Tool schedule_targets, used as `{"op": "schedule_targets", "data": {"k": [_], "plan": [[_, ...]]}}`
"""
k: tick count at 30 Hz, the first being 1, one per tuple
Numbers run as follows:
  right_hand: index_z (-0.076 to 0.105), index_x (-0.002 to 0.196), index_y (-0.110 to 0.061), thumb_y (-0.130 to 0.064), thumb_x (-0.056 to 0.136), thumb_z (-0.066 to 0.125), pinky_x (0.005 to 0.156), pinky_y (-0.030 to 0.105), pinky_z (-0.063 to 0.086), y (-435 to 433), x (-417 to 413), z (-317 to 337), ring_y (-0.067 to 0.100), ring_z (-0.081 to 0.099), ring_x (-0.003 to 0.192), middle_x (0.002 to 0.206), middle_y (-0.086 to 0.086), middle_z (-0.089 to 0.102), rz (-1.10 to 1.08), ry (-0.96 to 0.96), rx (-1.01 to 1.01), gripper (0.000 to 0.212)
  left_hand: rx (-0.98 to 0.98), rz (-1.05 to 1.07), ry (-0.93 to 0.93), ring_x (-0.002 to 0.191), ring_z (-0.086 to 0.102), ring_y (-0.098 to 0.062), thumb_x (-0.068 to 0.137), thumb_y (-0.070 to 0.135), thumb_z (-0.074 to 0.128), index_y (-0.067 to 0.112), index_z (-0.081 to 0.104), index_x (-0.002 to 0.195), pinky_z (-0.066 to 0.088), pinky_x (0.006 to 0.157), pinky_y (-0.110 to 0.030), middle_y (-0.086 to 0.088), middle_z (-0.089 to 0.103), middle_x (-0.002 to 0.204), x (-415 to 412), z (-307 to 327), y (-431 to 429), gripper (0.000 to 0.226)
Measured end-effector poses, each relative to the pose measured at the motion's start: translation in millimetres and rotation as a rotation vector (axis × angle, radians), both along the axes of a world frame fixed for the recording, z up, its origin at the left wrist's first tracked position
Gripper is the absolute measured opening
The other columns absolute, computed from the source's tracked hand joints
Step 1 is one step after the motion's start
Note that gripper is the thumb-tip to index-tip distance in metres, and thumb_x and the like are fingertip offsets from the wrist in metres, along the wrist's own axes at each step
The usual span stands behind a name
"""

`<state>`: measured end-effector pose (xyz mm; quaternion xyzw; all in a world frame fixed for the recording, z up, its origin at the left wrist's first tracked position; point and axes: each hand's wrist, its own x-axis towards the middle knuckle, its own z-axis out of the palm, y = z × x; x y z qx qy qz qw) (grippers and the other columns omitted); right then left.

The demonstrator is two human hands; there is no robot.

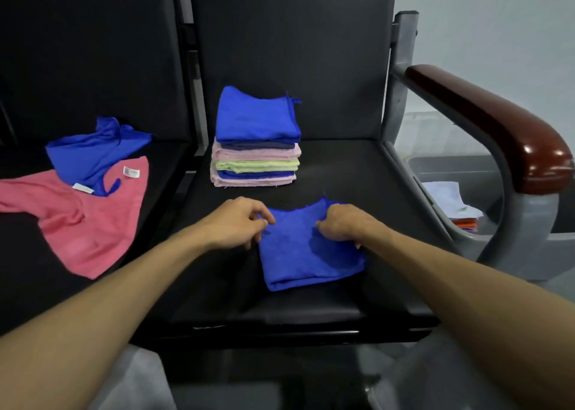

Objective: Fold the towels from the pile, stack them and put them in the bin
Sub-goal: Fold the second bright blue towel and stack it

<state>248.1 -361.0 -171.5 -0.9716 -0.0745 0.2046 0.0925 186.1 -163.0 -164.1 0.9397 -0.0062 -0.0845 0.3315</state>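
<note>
Forearms lead in: left hand (239,223) & right hand (342,224) pinch the folded blue towel (308,254) at the seat (326,167) front.
Fingers of both curl onto its side edges, prob. to square the fold or lift it to the stack (256,148) just behind. It lies flat, approx. square, slightly longer near-to-far, folded edge facing the camera. Unfolded pile (93,191) on the left seat; bin (435,168) right.
</note>
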Motion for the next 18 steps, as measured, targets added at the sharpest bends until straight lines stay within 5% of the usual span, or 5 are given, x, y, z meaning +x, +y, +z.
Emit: {"op": "schedule_targets", "data": {"k": [4,8,11,14,18], "plan": [[0.043,0.13,0.0,-0.033,0.103,0.038,0.085,0.033,0.038,19.6,-0.7,12.9,0.034,0.05,0.121,0.136,0.02,0.05,0.04,-0.104,0.195,0.043,-0.059,0.106,-0.016,0.054,0.062,-0.011,0.094,0.01,0.047,0.022,0.065,0.096,0.046,0.057,-0.02,0.003,0.067,0.069,-6.9,-1.1,14.8,0.021],[0.048,0.107,-0.007,-0.029,0.101,0.043,0.075,0.033,0.036,43.1,-5.6,25.9,0.034,0.055,0.106,0.116,0.018,0.059,0.097,-0.253,0.459,0.024,-0.284,0.318,-0.044,0.063,0.062,-0.015,0.097,0.013,0.045,0.018,0.061,0.1,0.048,0.064,-0.029,-0.002,0.064,0.08,-9.2,-0.7,22.3,0.016],[0.057,0.099,-0.006,-0.029,0.099,0.048,0.084,0.041,0.05,64.7,-12.3,38.7,0.031,0.062,0.1,0.103,0.012,0.066,-0.013,-0.228,0.877,0.024,-0.479,0.503,-0.019,0.071,0.059,-0.018,0.1,0.022,0.043,0.019,0.054,0.087,0.049,0.068,-0.031,-0.008,0.058,0.089,-14.3,4.4,21.0,0.018],[0.06,0.107,0.0,-0.025,0.1,0.05,0.089,0.05,0.055,78.7,-21.5,54.8,0.034,0.067,0.098,0.108,0.021,0.068,-0.17,-0.016,1.323,0.028,-0.818,0.614,0.194,0.079,0.062,-0.024,0.101,0.04,0.041,0.014,0.06,0.102,0.051,0.076,-0.038,-0.011,0.063,0.094,-19.5,11.2,22.7,0.032],[0.06,0.116,-0.001,-0.018,0.101,0.048,0.082,0.045,0.057,78.1,-26.3,69.4,0.032,0.067,0.1,0.112,0.018,0.069,-0.253,0.118,1.599,0.025,-1.424,0.581,0.304,0.084,0.067,-0.028,0.096,0.036,0.049,0.006,0.065,0.115,0.054,0.083,-0.04,-0.017,0.07,0.1,-22.7,25.6,30.1,0.039]]}}
